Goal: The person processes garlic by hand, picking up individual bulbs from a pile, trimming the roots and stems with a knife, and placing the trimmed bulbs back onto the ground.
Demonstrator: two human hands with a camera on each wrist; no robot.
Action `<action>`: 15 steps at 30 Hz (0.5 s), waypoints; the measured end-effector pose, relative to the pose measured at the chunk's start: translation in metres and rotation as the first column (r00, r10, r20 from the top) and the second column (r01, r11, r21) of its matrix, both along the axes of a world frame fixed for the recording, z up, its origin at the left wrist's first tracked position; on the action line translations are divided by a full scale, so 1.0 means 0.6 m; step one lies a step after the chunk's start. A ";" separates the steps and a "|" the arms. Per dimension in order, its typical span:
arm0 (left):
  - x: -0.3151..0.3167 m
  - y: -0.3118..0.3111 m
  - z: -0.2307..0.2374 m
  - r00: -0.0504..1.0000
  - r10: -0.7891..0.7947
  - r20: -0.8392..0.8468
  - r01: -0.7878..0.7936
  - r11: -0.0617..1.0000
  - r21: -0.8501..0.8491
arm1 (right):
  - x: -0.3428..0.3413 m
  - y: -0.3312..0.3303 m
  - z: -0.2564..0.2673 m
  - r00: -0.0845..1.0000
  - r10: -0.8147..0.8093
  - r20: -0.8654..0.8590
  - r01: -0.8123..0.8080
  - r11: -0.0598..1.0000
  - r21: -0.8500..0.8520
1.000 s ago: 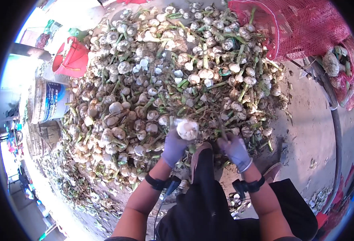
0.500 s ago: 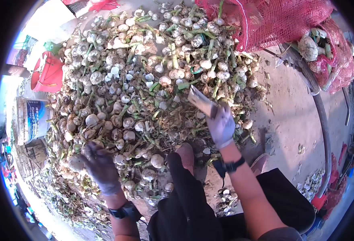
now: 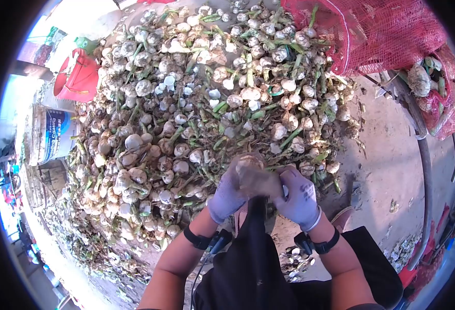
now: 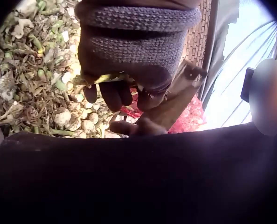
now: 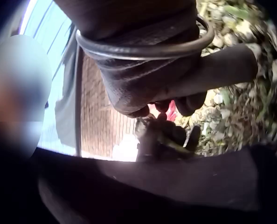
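Observation:
In front of the body, my gloved left hand grips a garlic bulb, whose top shows above the fingers. My gloved right hand holds a broad-bladed knife, blurred, its blade reaching across to the bulb. In the left wrist view the flat blade slants beside the left glove, and a green stalk lies by its fingers. From the right wrist, the right glove is curled close over the other hand's fingers. Both hands are above the near edge of a large garlic heap.
A red bucket and a white paint pail stand left of the heap. Red mesh sacks lie at the upper right, beside a grey pole on the floor. A shoe shows near the right arm.
One second ago the left hand held a pale bulb. Half a second ago it was over the heap's left side, the knife raised on the right. Now both hands are together at a bulb.

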State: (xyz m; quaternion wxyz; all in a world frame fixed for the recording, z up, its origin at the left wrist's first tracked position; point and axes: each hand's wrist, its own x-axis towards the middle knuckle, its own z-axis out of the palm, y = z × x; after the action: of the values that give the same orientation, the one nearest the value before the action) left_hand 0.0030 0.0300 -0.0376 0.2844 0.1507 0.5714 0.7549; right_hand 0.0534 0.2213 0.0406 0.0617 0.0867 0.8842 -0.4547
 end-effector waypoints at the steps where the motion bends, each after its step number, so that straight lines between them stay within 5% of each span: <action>1: -0.008 -0.012 0.007 0.980 -0.065 -0.187 0.017 0.969 -0.247 | 0.001 -0.001 0.000 0.985 0.161 -0.059 -0.147 0.968 0.202; 2: -0.014 -0.010 0.013 0.980 -0.068 -0.186 0.020 0.968 -0.248 | 0.002 -0.001 0.003 0.941 0.327 -0.083 -0.268 0.875 0.404; 3: -0.027 0.004 0.041 0.858 -0.162 0.488 0.009 0.954 0.300 | -0.001 -0.006 0.009 0.942 0.334 -0.046 -0.289 0.869 0.401; 4: -0.036 0.012 0.064 0.346 -0.523 0.779 -0.353 0.697 0.624 | -0.002 -0.009 0.019 0.941 0.334 -0.046 -0.289 0.869 0.402; 5: -0.042 0.008 0.077 0.271 -0.503 0.821 -0.376 0.730 0.571 | -0.004 -0.011 0.029 0.945 0.324 -0.040 -0.284 0.874 0.393; 6: -0.038 0.008 0.086 0.275 -0.502 0.820 -0.375 0.729 0.572 | -0.006 -0.013 0.036 0.949 0.314 -0.034 -0.278 0.881 0.384; 7: -0.027 0.008 0.094 0.668 -0.176 0.723 -0.161 0.914 0.372 | -0.008 -0.015 0.041 0.949 0.314 -0.036 -0.277 0.881 0.383; 8: -0.019 0.007 0.097 0.935 0.060 0.349 -0.080 0.996 0.043 | -0.009 -0.016 0.044 0.949 0.311 -0.051 -0.268 0.882 0.388; 12: -0.008 -0.010 0.067 0.971 -0.061 0.230 0.066 0.998 -0.014 | -0.011 -0.019 0.048 0.944 0.324 -0.062 -0.282 0.888 0.363; 15: -0.001 -0.009 0.075 0.918 -0.001 0.397 0.016 0.999 -0.034 | -0.015 -0.013 0.054 0.927 0.363 0.088 -0.370 0.859 0.355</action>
State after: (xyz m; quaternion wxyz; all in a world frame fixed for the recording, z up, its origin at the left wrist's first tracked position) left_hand 0.0025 0.0244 0.0071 0.4002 -0.0080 0.5149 0.7581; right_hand 0.0444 0.2134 0.0731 0.1380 -0.0689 0.9528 -0.2615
